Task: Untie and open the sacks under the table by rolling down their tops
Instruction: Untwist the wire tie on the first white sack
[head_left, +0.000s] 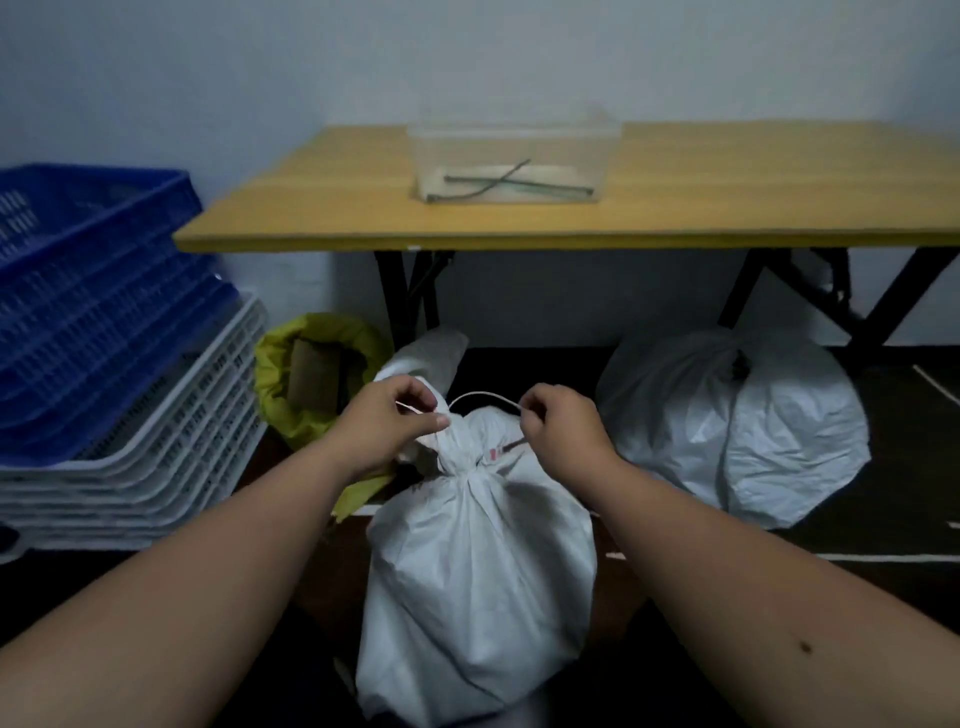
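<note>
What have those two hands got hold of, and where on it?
Both pinch the white tie string of the nearest white sack: the left hand beside the bunched neck, the right hand at the string's other end, the loop arching between.

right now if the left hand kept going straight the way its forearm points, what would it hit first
Most likely the bunched neck of the white sack, which the left hand already touches while pinching the white tie. Past that lies the second tied white sack under the table, though depth is hard to judge.
</note>
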